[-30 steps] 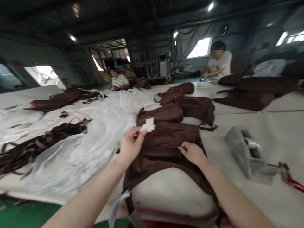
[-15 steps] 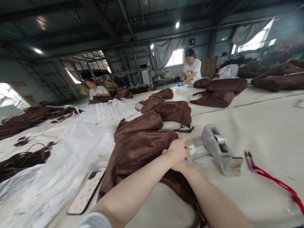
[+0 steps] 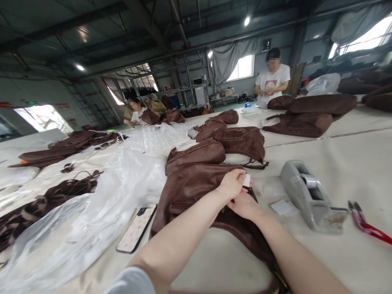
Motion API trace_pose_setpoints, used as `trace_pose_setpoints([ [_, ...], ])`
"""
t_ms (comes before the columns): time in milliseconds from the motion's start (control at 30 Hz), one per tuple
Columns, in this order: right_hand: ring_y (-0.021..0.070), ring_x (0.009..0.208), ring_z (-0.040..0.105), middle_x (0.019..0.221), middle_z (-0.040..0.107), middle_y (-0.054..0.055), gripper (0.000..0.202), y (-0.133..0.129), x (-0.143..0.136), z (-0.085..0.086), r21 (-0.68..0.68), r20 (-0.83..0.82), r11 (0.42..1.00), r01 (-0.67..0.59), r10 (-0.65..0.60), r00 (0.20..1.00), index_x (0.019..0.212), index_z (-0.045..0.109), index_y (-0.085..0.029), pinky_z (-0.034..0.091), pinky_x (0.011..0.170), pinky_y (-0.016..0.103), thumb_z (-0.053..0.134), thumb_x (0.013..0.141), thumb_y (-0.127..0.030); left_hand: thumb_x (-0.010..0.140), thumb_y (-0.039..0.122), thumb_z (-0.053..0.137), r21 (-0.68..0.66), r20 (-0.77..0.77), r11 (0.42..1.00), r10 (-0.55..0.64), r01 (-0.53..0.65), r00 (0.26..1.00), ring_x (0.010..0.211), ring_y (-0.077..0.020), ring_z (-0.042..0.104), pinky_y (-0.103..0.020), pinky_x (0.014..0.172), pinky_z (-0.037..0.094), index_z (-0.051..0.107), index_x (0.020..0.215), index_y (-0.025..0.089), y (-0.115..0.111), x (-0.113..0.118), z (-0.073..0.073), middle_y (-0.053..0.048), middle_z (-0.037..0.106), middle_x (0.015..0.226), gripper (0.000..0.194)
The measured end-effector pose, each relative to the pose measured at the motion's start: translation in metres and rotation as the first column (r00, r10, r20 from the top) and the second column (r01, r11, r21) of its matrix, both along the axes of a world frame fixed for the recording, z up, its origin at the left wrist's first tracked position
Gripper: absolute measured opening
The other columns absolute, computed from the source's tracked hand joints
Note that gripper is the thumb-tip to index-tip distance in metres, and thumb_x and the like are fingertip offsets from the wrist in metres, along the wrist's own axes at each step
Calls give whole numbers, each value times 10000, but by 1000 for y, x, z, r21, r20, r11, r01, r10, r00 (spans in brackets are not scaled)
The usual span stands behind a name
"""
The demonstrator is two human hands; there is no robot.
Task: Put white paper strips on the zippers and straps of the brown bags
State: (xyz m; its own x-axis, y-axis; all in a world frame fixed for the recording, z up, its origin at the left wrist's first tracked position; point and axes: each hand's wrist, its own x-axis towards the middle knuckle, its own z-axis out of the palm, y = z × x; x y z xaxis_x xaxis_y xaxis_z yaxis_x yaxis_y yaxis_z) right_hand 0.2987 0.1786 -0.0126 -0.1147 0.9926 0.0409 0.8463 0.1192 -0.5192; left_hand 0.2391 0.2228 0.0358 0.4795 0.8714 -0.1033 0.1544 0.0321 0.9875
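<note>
A brown leather handbag lies in front of me, its strap curving toward the table's near edge. Over its right upper edge, my left hand has its fingers closed at a small white slip. Crossed just below it, my right hand is closed at the bag's edge, with its fingers partly hidden by the left hand and fingertips showing behind the slip. A bit of brass-coloured hardware shows beside the right thumb.
Right of the bag are a grey tape dispenser, white paper and red-handled snips. At left lie a phone, clear plastic bags and brown straps. More brown bags lie beyond; two people work farther off.
My view has turned left, so the table things sit farther right. The left index finger, stretched out before, is now bent in by the white slip. A distant person's hands have come up together.
</note>
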Motion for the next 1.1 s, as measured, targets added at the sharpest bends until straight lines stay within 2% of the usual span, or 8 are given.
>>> trace_pose_setpoints([
  [200,183,760,644,830,705,59,237,0,5,6,-24,-46,997,-75,73,996,904,676,-195,426,679,256,458,905,-288,910,191,441,86,67,984,148,-153,987,554,-83,614,-140,424,435,548,1008,146,-8,-58,11,-81,719,883,152],
  [333,177,718,638,793,697,66,302,-10,8,17,-38,-58,997,-74,71,996,832,650,-190,413,662,262,386,937,-292,890,204,469,-211,144,952,253,-220,957,400,-27,484,-120,336,305,563,953,125,-16,-110,11,-104,712,922,139],
  [433,195,761,647,847,704,69,247,-22,1,25,-6,-1,999,-46,46,999,877,642,-198,409,666,276,450,912,-349,926,274,379,-489,237,866,243,-101,940,482,-49,549,-124,374,359,587,929,97,-15,-129,2,-147,697,976,273],
  [533,230,751,653,817,701,78,302,-31,-14,27,10,113,1000,28,-29,993,869,638,-191,399,622,297,556,832,-479,946,412,314,-540,321,841,177,26,930,550,-87,596,-155,417,429,599,956,89,-14,-135,-8,-150,690,963,431],
  [700,255,743,659,754,695,81,209,-33,-33,15,-19,298,998,67,-59,953,780,637,-199,372,582,311,549,815,-385,894,256,465,-355,261,934,130,-30,956,489,-67,543,-151,414,413,574,953,109,-24,-137,-25,-65,671,793,192],
  [833,244,722,653,735,690,71,142,-33,-37,13,-46,373,999,25,-6,928,743,612,-215,353,565,309,509,808,-290,922,291,386,-16,-18,995,103,-103,995,423,-73,492,-181,401,389,529,862,149,-38,-144,-21,-39,666,730,210],
  [967,240,655,651,675,670,80,146,-38,-42,15,-11,474,1000,-15,19,880,741,571,-203,318,521,302,475,827,-270,896,274,433,423,-386,895,317,-139,866,562,-142,590,-256,598,470,544,750,168,-44,-158,-4,-43,651,637,212],
  [1100,238,624,646,670,666,80,135,-39,-47,12,-23,480,999,-39,45,876,736,547,-204,305,508,304,463,832,-250,875,235,439,446,-549,895,266,8,792,655,-184,627,-268,656,473,602,715,172,-46,-165,0,-65,662,647,238],
])
